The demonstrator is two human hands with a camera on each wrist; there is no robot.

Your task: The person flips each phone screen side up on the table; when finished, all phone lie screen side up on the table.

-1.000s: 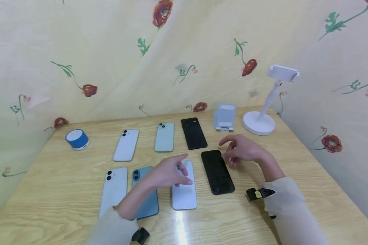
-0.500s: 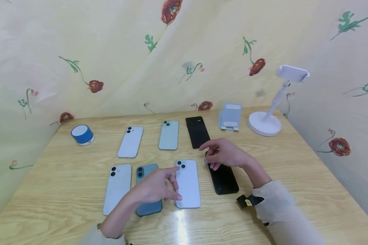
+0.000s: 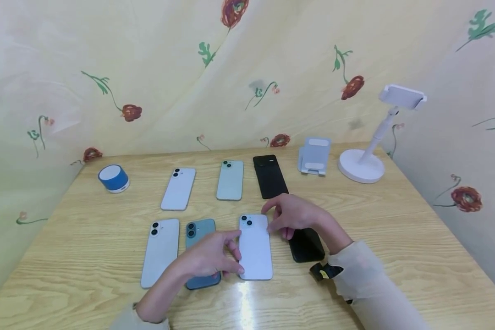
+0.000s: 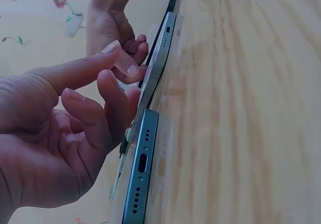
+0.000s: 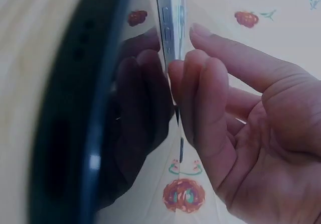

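A white phone (image 3: 255, 250) lies back up, its two camera lenses at the upper left corner. My left hand (image 3: 210, 254) is at its left edge, index finger and thumb spread along that side, above a teal phone (image 3: 202, 279). At the white phone's upper right edge is my right hand (image 3: 293, 213), fingers loosely bent, thumb and index fingertips right by the edge. Beneath that hand a black phone (image 3: 307, 247) is partly covered. In the right wrist view, the right hand (image 5: 235, 108) is reflected in its dark glass. Neither hand's fingers curl round a phone.
A pale phone (image 3: 161, 254) lies at the left. Behind are a white phone (image 3: 178, 189), a light green phone (image 3: 230, 181) and another black phone (image 3: 270, 176). A blue speaker (image 3: 113, 178), a small phone stand (image 3: 315, 156) and a tall white stand (image 3: 361, 166) stand near the back.
My right hand has moved left, from beside the front black phone across it to the white phone's edge. My left hand has drawn back from over the white phone to its left edge.
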